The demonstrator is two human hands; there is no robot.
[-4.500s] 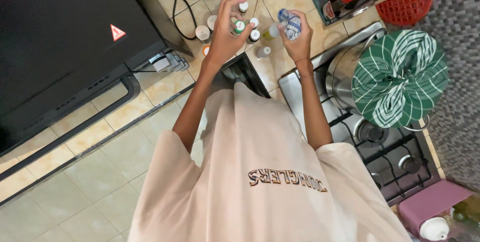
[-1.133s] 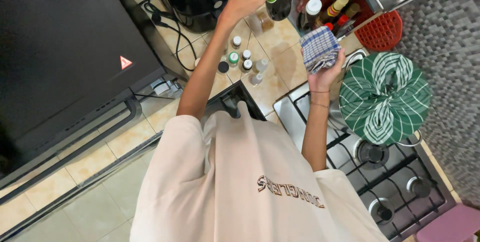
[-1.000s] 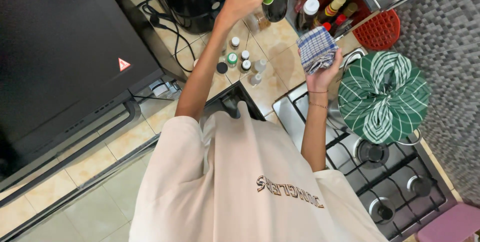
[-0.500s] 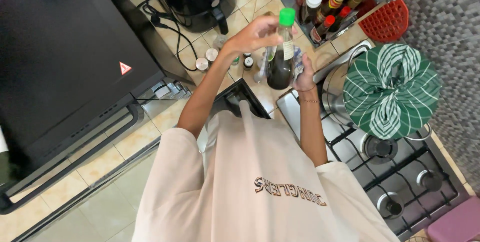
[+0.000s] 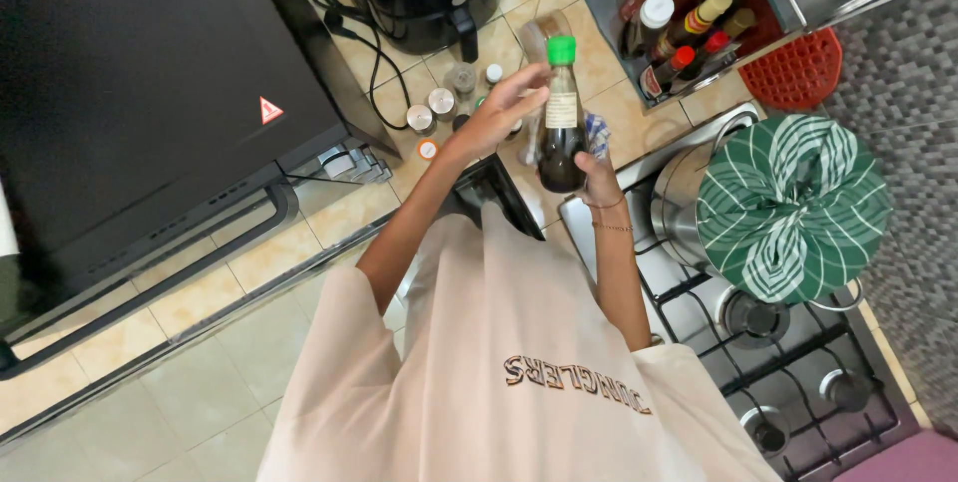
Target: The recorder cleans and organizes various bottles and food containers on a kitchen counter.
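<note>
Your left hand has come down from the high reach near the rack of sauce bottles and now wraps its fingers around the neck of a dark bottle with a green cap. The bottle stands upright in the air, over the tiled tabletop and just left of the stove. A second ago your right hand held the blue checked cloth up alone; now it sits against the bottle's lower right side, so I judge that you are wiping the glass.

The bottle hides most of the cloth and your right fingers, so I cannot tell how tightly that hand grips. Your left forearm partly covers the small jars left of the bottle. The green striped cloth right of the bottle hides whatever is in the pot.
</note>
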